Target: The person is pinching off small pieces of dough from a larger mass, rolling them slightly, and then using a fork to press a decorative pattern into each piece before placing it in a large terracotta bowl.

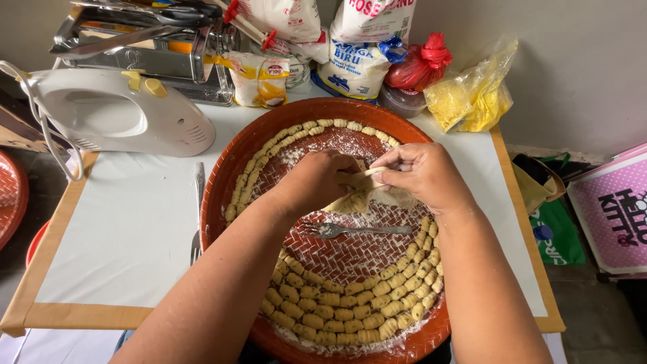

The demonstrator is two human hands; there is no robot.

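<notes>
nearest, along the near rim of the round red tray [222,168]: rows of small ridged dough pieces [344,307], packed side by side in a thick band, climbing up the tray's right side. more of the same pieces in a thin curved line along the tray's left and far rim. at the tray's middle, on the floured woven bottom: a metal fork [350,230], lying flat, tines to the left, apart from both hands.

just beyond the fork, over the tray's centre: left hand [317,180] and right hand [421,175], fingertips met, both pinched shut on a pale strip of dough [357,180]. strip held between the two hands, above the tray, one loose end drooping toward the flour below.

left of the tray, on the white table [135,216]: a knife [198,216], lying just beside the rim. farther left and back: a white hand mixer [118,111] on its side. behind the tray's far-left rim: a steel pasta machine [148,47]. behind the tray's far rim: bags of flour [357,61], a tied red bag [421,64], and to their right a yellow plastic bag [472,98], against the wall.
</notes>
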